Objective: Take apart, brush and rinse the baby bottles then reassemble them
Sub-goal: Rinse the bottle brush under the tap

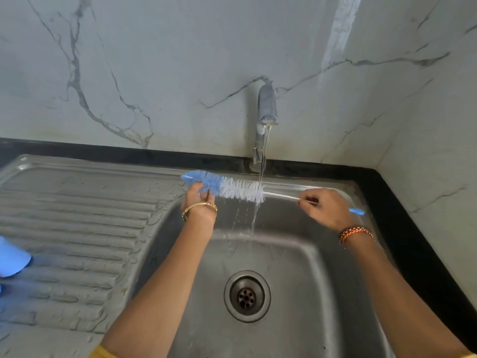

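Note:
A long bottle brush (233,188) with blue and white bristles lies level over the steel sink (296,293), its white bristles in the water stream. My right hand (325,208) grips its thin wire handle, whose blue end (357,211) sticks out to the right. My left hand (200,200) holds the blue bristle end from below, fingers curled up around it. A blue bottle part (13,257) sits at the far left edge of the drainboard, mostly cut off by the frame.
The tap (265,117) at the back runs a thin stream of water into the basin. The drain (247,296) is in the basin's middle. A ribbed wet drainboard (77,228) lies left. A black counter edge (402,215) and marble walls bound the back and right.

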`<state>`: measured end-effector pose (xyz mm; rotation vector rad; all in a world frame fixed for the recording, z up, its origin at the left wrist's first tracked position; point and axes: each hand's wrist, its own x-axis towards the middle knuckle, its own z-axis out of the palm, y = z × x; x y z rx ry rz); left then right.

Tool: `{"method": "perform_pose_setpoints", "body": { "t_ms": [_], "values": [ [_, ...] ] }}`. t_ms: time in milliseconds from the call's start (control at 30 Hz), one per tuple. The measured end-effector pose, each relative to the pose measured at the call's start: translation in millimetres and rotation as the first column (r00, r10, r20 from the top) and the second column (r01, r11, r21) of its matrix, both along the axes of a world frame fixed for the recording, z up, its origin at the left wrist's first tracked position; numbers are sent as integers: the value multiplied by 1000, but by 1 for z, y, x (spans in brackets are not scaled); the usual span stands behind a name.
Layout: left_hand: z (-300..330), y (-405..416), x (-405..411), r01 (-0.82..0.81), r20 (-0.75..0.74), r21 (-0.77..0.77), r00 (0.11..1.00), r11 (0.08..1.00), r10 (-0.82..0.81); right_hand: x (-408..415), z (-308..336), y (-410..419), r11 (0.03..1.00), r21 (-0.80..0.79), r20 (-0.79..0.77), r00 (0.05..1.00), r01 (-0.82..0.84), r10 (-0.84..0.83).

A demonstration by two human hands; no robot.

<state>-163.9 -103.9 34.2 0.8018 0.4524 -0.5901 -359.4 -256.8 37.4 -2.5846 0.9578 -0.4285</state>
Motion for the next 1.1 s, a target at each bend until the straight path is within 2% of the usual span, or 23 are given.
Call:
{"method": "perform_pose_setpoints", "body": {
  "t_ms": [67,167,267,367,567,733,867,967,1100],
  "values": [
    [-4,1,3,-36,3,24,999,999,36,-1,-8,-4,997,55,17,998,-61,60],
    [-4,4,11,-76,11,52,997,996,76,3,-16,-10,997,39,-11,998,-68,69],
    [-2,1,20,-105,19,66,994,992,104,15,-18,-15,999,-20,5,999,-31,32],
    [0,-7,26,-123,65,77,991,989,118,28,-19,-21,995,-102,89,996,-4,13],
    [-7,-26,40,-165,167,198,977,966,132,43,-20,-49,981,-194,142,990,22,6],
    [-8,-40,47,-167,207,384,974,908,91,57,-27,-65,970,-238,72,997,41,-25],
    [-17,-43,55,-181,270,455,961,872,58,61,-38,-70,965,-255,74,996,59,-41],
    [-21,-46,62,-183,384,525,923,831,-39,64,-43,-74,956,-284,109,993,77,-48],
    [-23,-51,78,-144,443,639,872,755,-208,68,-44,-81,949,-288,179,981,125,-75]
  ]
}}
